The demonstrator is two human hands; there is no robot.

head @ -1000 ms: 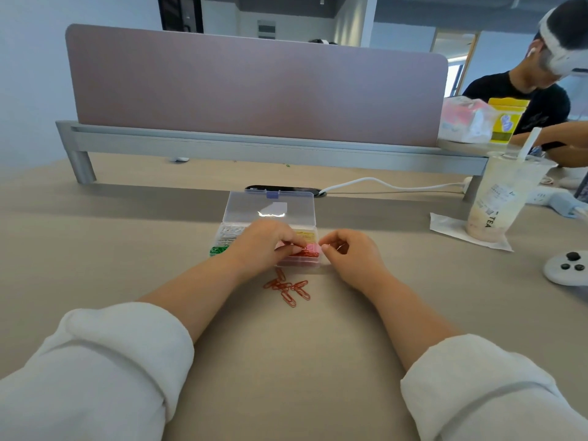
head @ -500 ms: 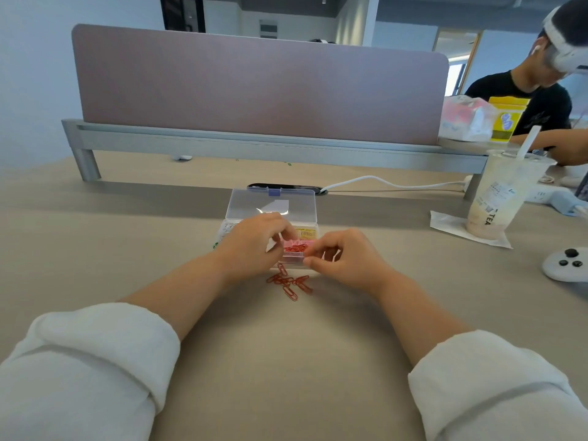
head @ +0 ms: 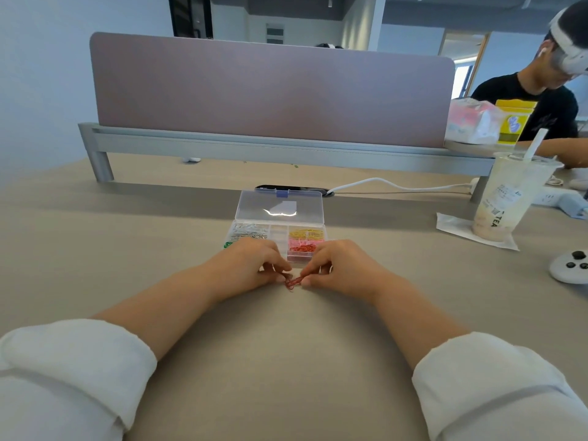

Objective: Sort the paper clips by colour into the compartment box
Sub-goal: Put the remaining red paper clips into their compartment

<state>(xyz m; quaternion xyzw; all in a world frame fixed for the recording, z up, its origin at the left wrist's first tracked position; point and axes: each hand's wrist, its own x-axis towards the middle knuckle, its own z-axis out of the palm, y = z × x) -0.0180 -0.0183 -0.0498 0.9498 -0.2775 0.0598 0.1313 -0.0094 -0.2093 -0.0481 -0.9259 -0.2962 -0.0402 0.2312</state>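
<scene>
left hand (head: 251,265) + right hand (head: 345,270): fingers (head: 310,272) pinching red clips (head: 292,282) into bunch on desk (head: 286,361), just beside compartment box (head: 279,233), probably for one-grab drop

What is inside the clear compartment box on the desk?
Silver clips back left, then yellow, pink and red clips down the right side. A few green clips show at the front left; the left hand covers the rest there.

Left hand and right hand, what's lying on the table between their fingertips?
A small cluster of red paper clips lies between the left hand and right hand, just before the compartment box; the head view shows it.
</scene>
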